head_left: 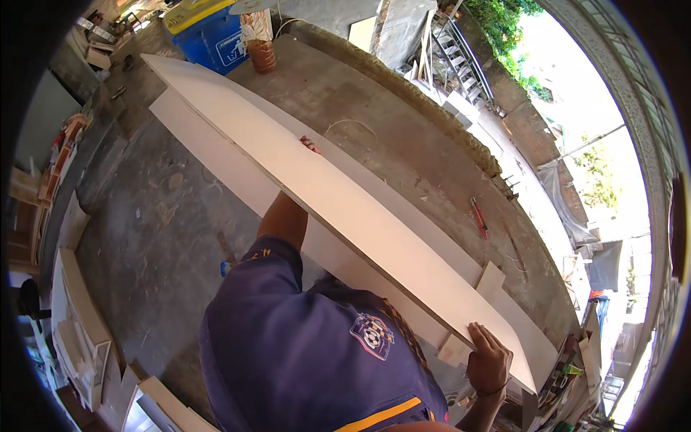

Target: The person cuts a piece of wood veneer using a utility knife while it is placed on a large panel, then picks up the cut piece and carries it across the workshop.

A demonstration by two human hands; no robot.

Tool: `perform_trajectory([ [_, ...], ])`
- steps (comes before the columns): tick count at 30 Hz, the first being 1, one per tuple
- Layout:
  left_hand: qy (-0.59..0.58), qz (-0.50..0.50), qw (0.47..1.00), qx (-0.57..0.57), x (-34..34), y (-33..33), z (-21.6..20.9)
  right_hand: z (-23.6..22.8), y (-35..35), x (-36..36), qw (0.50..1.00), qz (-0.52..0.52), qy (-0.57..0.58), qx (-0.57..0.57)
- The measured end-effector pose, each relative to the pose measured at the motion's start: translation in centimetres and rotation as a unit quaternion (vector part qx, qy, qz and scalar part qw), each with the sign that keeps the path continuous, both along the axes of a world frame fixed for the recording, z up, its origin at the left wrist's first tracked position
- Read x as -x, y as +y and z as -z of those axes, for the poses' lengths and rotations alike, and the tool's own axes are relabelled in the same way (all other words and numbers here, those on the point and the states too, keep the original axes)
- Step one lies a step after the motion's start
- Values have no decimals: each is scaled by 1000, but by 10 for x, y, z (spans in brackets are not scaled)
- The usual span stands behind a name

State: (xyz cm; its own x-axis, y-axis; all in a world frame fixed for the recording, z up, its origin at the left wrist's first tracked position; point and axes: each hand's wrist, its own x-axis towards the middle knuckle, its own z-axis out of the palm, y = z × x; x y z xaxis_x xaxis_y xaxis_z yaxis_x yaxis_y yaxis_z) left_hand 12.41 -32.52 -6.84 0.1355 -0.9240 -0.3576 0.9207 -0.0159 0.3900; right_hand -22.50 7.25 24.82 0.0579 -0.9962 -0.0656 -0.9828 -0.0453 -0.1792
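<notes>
A long white board (317, 191) runs diagonally across the view, from the upper left to the lower right, raised and tilted in front of my body. My left arm passes beneath it, and the fingertips of my left hand (310, 145) curl over its far edge; the rest of that hand is hidden. At the lower right end, my right hand (490, 362) grips the near edge with its fingers on the top face. Under this board lies a second pale panel (209, 155), partly covered by it. A short wooden piece (491, 279) juts out between them near the right end.
A blue bin (209, 39) with a yellow lid and a reddish-brown plastic container (262, 57) stand beyond the far left end. A red tool (479, 218) lies on the concrete floor to the right. Wooden frames (83, 324) lean at the left, and scrap wood (568, 381) is piled lower right.
</notes>
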Motion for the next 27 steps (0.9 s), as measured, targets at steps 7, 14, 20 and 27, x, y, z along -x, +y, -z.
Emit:
perform_trajectory([
  [7, 2, -34, 999, -3, -12, 28, -24, -23, -8, 20, 999, 17, -38, 9],
  [14, -46, -139, 989, -18, -29, 45, -60, -52, -35, 53, 996, 57, -66, -9],
  [20, -126, -158, 973, -111, -63, 77, -68, -48, -68, 60, 998, 33, -54, 26],
  [27, -223, -105, 949, -196, -71, 78, -63, -16, -117, 78, 993, 86, -76, -1],
])
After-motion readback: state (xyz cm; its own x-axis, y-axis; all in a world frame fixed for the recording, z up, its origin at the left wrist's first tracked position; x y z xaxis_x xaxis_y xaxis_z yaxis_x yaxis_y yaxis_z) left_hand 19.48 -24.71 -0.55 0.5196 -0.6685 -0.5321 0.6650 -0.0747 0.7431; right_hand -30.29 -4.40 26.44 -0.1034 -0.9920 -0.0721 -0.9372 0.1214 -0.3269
